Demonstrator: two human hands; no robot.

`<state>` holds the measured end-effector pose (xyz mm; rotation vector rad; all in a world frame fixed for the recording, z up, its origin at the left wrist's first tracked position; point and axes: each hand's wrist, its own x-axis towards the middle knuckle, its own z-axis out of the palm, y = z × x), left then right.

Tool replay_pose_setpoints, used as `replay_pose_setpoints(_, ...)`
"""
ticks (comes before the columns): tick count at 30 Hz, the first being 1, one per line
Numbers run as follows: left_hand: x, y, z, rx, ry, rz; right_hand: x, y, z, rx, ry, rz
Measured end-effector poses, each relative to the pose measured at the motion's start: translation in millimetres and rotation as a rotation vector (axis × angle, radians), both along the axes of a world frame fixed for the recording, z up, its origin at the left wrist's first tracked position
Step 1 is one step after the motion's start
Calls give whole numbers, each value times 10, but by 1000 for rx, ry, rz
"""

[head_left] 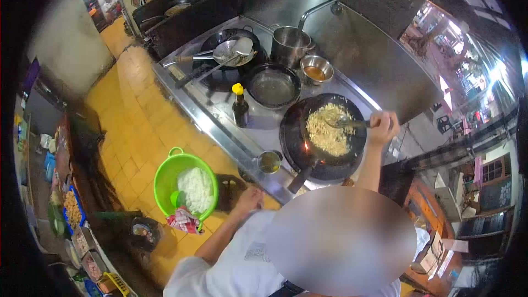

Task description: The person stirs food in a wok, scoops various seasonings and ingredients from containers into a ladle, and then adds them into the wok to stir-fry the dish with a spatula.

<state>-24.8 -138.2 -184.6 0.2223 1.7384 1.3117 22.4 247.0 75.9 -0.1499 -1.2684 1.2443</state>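
My right hand point(384, 127) is closed around the handle of a metal ladle point(336, 120). The ladle's bowl rests in a heap of fried rice point(325, 136) inside a large dark wok point(295, 124), and a little orange flame shows near the wok's left side. Below the stove's front edge is my left hand point(250, 199), low and between the green basket point(158, 181) and the wok; its fingers are too unclear to read. White rice point(195, 190) and a green scoop point(177, 198) lie in the basket, with a red-and-white cloth point(183, 220) at its rim.
On the steel counter point(212, 126) stand a yellow-capped bottle point(240, 111), a small oil container point(269, 161), an empty dark pan point(273, 86), a steel pot point(290, 44) and a bowl of orange liquid point(317, 70). A strainer point(227, 52) lies over another wok. Food trays point(73, 209) line the left.
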Motion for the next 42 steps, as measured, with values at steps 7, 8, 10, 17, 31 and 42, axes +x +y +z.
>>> replay_pose_setpoints(7, 30, 28, -478, -62, 59, -135, 220, -97, 158, 32, -99, -6)
replay_pose_setpoints(8, -31, 156, -375, -42, 66, -136, 254, -186, 167, -110, -44, -36)
replay_pose_setpoints(10, -51, 206, -61, -141, -2, -344, 147, -355, -87, -78, -82, -136)
replay_pose_setpoints(17, 80, 394, -272, 326, 284, -366, 381, -692, -30, -9, -179, -83)
replay_pose_setpoints(31, 272, 1241, 137, -78, 490, -533, 1029, -1505, -845, -1129, -444, 325)
replay_pose_setpoints(42, 759, 1556, 1608, 296, -1013, -167, 2061, -1594, -28, 59, -2096, -51)
